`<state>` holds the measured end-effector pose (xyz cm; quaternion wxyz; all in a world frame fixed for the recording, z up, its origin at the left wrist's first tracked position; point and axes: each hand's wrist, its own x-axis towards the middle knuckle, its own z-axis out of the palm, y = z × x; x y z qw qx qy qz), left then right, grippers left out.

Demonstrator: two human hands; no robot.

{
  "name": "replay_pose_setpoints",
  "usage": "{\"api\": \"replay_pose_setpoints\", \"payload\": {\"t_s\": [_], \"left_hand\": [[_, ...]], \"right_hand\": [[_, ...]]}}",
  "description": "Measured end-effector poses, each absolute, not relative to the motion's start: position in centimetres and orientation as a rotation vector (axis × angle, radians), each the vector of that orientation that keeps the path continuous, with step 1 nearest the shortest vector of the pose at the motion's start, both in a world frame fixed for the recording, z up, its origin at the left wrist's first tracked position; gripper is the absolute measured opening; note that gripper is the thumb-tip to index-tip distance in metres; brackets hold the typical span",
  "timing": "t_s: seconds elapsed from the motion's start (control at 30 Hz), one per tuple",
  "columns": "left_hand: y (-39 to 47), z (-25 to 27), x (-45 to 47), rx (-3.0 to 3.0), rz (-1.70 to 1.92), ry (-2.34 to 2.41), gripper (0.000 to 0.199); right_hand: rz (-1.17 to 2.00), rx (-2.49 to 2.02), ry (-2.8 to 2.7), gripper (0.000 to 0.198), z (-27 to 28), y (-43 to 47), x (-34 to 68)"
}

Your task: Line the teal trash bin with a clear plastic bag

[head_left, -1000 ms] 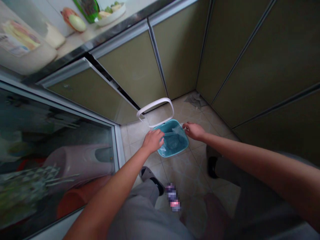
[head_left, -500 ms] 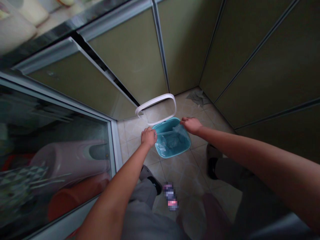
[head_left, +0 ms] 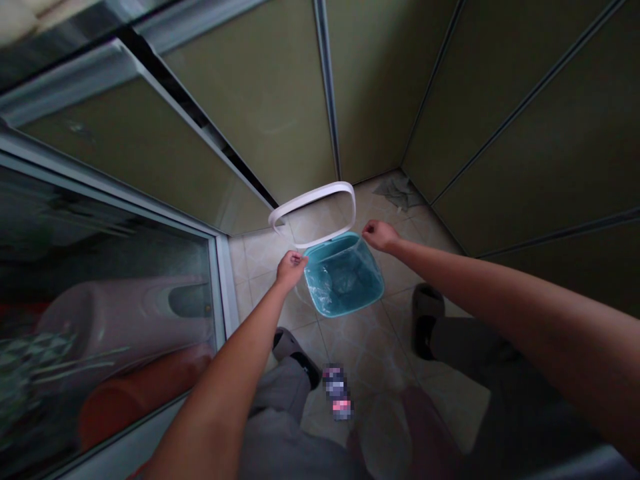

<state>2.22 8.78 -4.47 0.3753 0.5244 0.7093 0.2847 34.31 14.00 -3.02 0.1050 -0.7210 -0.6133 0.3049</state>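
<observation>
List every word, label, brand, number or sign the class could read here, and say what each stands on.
No readable text shows.
Patch on the floor: pixelated, unreadable.
Leftmost cabinet door: faint mark, too blurred to tell whether it is writing.
Left shoe: tiny pale mark, too small to read.
Teal bin, white lid frame, clear liner: no lettering visible.

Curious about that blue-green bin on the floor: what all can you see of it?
The bin looks like plastic, with a rounded, roughly rectangular mouth. It stands upright on the tiled floor, its white ring raised at the far side. A clear bag lies inside, its far edge pulled across the mouth between left hand and right hand. Whether either hand touches the bin itself is unclear.
</observation>
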Motion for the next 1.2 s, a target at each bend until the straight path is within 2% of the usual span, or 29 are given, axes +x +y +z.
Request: {"api": "replay_pose_setpoints", "payload": {"t_s": [0.17,0.3,0.37,0.5,0.57,0.77,1.07,1.2], "left_hand": [[7.6,-4.2,1.4,1.196,0.610,1.585,0.068],[7.2,-4.2,0.5,1.221,0.572,1.512,0.081],[7.1,-4.3,0.3,1.281,0.592,1.548,0.069],[7.3,-4.8,0.3,1.428,0.604,1.631,0.026],[7.6,-5.0,0.4,1.449,0.586,1.660,0.019],[8.9,-5.8,0.5,1.397,0.678,1.825,0.011],[10.3,-7.0,0.9,1.060,0.724,1.853,0.016],[10.5,-6.9,1.2,0.981,0.752,1.879,0.014]], "right_hand": [[0.989,-2.033,-1.839,0.016,-4.3,14.4,34.9],[1.093,-1.966,-1.809,0.016,-4.8,14.2,35.0],[1.083,-1.940,-1.815,0.015,-4.8,14.2,34.8],[1.079,-1.918,-1.784,0.014,-4.5,14.3,34.3],[1.127,-1.917,-1.741,0.015,-4.4,14.5,34.2],[1.186,-1.859,-1.595,0.017,-5.7,15.1,34.4],[1.109,-1.748,-1.445,0.012,-7.0,16.1,33.9],[1.318,-1.610,-1.374,0.022,-6.5,15.9,34.0]]}}
